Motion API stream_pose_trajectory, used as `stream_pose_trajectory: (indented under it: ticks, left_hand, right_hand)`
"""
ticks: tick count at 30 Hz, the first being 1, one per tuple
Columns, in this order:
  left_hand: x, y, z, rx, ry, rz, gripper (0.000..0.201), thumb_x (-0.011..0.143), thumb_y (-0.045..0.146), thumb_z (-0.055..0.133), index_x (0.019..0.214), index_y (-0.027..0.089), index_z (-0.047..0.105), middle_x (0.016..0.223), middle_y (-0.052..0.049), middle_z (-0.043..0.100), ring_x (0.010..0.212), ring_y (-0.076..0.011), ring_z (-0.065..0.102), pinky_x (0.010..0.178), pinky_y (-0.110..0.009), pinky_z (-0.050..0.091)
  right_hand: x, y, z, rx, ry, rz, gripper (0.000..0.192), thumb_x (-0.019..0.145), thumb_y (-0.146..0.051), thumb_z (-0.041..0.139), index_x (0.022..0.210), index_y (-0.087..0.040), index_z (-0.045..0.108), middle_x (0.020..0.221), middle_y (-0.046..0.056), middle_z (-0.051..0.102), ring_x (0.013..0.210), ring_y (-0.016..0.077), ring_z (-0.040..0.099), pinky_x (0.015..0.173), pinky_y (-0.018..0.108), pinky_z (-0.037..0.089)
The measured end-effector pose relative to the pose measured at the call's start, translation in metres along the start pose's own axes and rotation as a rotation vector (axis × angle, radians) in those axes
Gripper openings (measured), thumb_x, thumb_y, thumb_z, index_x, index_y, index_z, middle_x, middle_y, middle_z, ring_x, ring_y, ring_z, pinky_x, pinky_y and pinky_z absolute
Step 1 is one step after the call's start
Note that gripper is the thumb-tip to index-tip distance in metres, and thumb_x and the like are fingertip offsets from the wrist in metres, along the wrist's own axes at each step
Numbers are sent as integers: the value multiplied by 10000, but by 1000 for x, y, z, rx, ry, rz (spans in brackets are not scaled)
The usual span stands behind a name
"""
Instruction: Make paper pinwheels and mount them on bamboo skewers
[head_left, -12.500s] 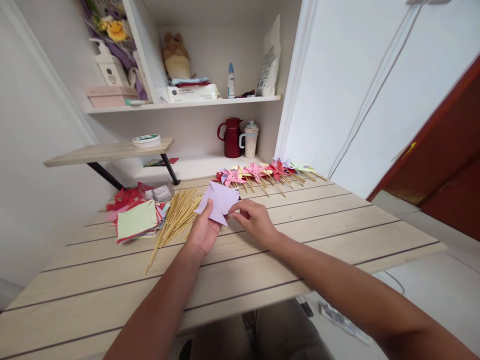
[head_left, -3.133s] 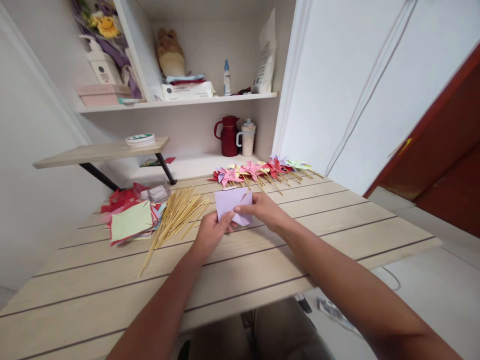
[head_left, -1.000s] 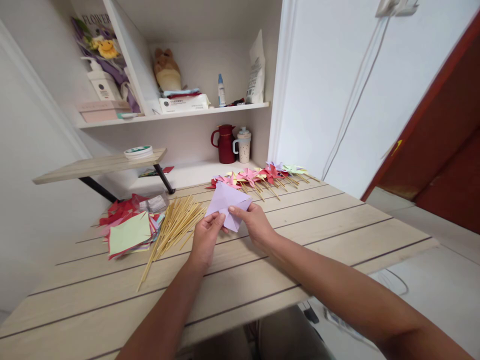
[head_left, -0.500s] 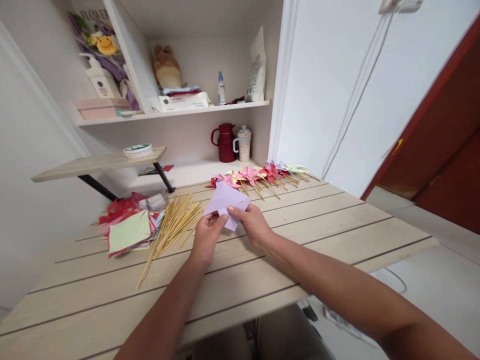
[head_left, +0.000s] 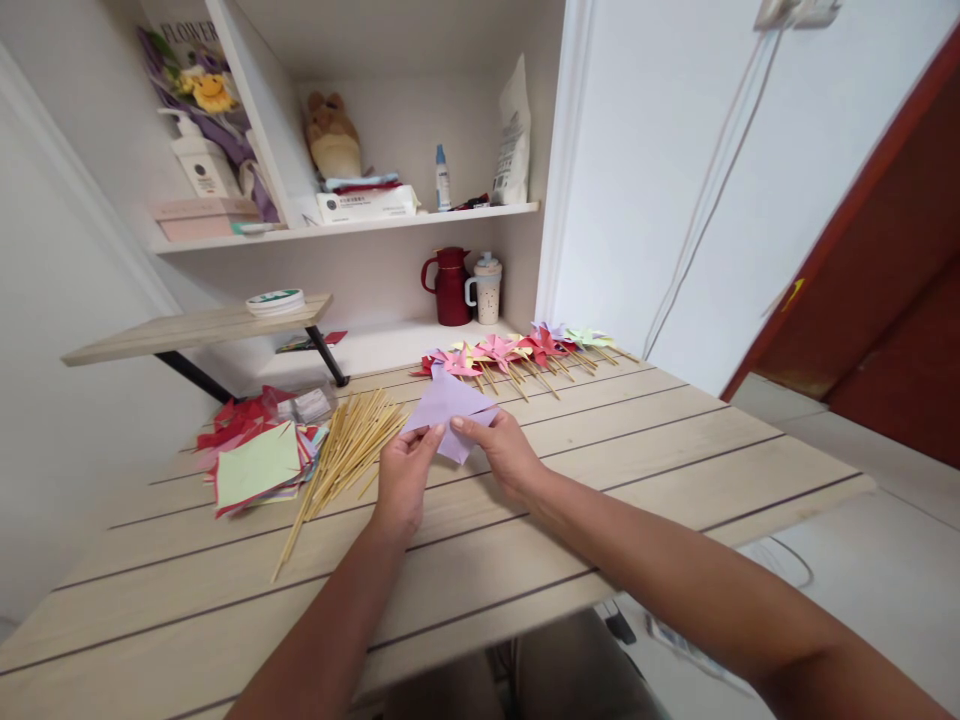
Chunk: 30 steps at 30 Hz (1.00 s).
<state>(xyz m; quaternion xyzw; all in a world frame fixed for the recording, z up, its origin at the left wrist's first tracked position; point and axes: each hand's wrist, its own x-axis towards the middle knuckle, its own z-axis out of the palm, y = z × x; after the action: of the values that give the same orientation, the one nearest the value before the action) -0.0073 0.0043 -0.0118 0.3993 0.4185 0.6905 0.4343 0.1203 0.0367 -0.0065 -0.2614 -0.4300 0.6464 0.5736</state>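
A lilac paper square (head_left: 444, 404), partly folded, is held just above the wooden table (head_left: 675, 440) by both hands. My left hand (head_left: 401, 478) pinches its lower left edge with thumb and fingers. My right hand (head_left: 504, 452) pinches its lower right part, the thumb lying on top of the paper. A loose bundle of thin wooden sticks (head_left: 346, 444) lies on the table just left of my left hand. Behind the paper, a row of finished paper pinwheels on sticks (head_left: 525, 350) lies near the back of the table.
A pile of coloured paper squares (head_left: 255, 462) lies at the left, with a small clear packet (head_left: 309, 404) behind it. A red jug (head_left: 451, 286) and a speckled cup (head_left: 487, 288) stand in the alcove. A raised wooden shelf (head_left: 195, 326) carries a tape roll (head_left: 276, 300).
The lilac paper has been turned and refolded between my fingers over the past seconds. In the last half second it tilted slightly; both hands stayed in place above the table.
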Motion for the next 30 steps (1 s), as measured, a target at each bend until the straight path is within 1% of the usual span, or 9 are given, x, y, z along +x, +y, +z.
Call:
stream_pose_trajectory:
  ticks: [2, 5, 7, 9, 15, 23, 30]
  left_hand:
    - [1, -1, -2, 18, 15, -23, 317, 659, 344, 882, 878, 141, 775, 886, -66, 783, 846, -201, 721, 874, -365, 557]
    - [3, -2, -3, 37, 37, -47, 329, 639, 356, 892, 852, 138, 769, 891, -76, 785, 834, -201, 720, 868, -362, 549]
    - [4, -2, -4, 49, 42, -54, 336, 632, 359, 895, 848, 136, 767, 896, -84, 786, 835, -205, 719, 867, -363, 542]
    - [4, -2, -4, 59, 34, -56, 344, 633, 361, 894, 857, 132, 768, 907, -91, 787, 837, -209, 718, 862, -362, 536]
    - [2, -1, -4, 70, 22, -51, 364, 627, 368, 898, 864, 121, 773, 902, -99, 786, 815, -206, 711, 832, -349, 530]
    - [3, 0, -2, 68, 40, -59, 374, 597, 365, 905, 835, 113, 764, 886, -99, 784, 789, -194, 700, 820, -337, 529]
    - [3, -3, -4, 81, 14, -74, 366, 617, 352, 889, 849, 100, 760, 887, -107, 785, 782, -188, 701, 801, -322, 527]
  right_hand:
    - [2, -2, -2, -22, 26, -55, 406, 585, -337, 897, 942, -232, 734, 889, 24, 741, 800, 199, 632, 763, 345, 510]
    - [4, -6, -6, -71, 66, -139, 462, 609, -314, 882, 1035, -260, 710, 997, 18, 719, 864, 190, 626, 788, 325, 501]
    - [6, -7, -7, -96, 73, -158, 474, 622, -322, 872, 1061, -264, 703, 1066, 27, 702, 911, 197, 622, 802, 322, 499]
    - [6, -7, -8, -109, 68, -161, 480, 626, -327, 867, 1070, -262, 697, 1095, 30, 693, 936, 205, 619, 814, 324, 497]
    - [4, -6, -7, -131, 39, -154, 496, 645, -310, 856, 1105, -249, 679, 1081, 27, 697, 946, 205, 617, 833, 325, 490]
    - [8, -8, -10, -112, 42, -167, 472, 655, -341, 862, 1083, -266, 677, 1051, 26, 691, 965, 219, 617, 822, 341, 486]
    - [8, -8, -11, -104, 42, -157, 479, 657, -336, 865, 1090, -267, 671, 1022, 24, 689, 921, 210, 619, 792, 331, 473]
